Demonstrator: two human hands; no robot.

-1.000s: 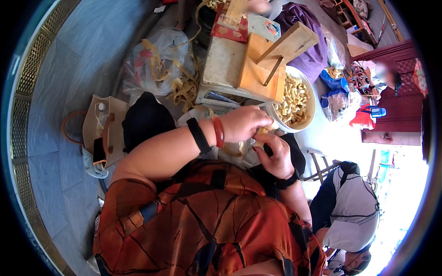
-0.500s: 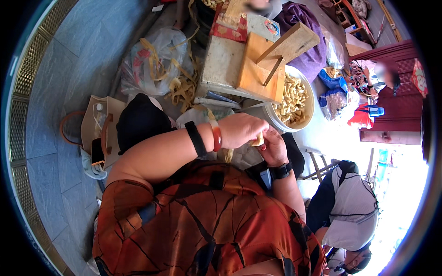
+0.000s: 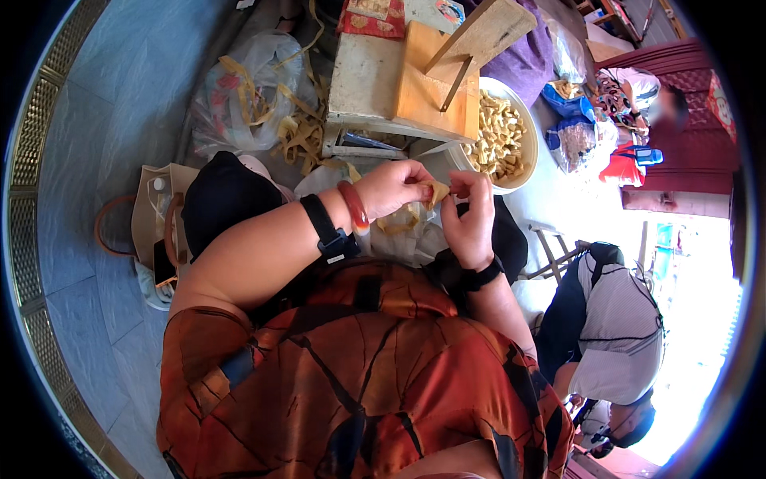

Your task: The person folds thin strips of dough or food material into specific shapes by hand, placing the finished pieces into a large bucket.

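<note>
Folded yellow strip [image 3: 436, 191] sat pinched between my left hand [image 3: 395, 188] and right hand [image 3: 471, 214], both closed on it just before the white basin [image 3: 523, 172]; I judged even fingertip pressure best for a crisp fold.

We look steeply down from a single fisheye camera worn on the head, so our own orange patterned top fills the lower centre of the frame and our forearms rise from it toward the middle. The left hand [image 3: 391, 188] and right hand [image 3: 471, 219] sit close below the lens at centre, while the white bowl [image 3: 523, 120] and wooden board [image 3: 435, 88] lie farther off at upper centre. Straight floor lines bend along the dark rim at the left, and a second person appears small at lower right.
</note>
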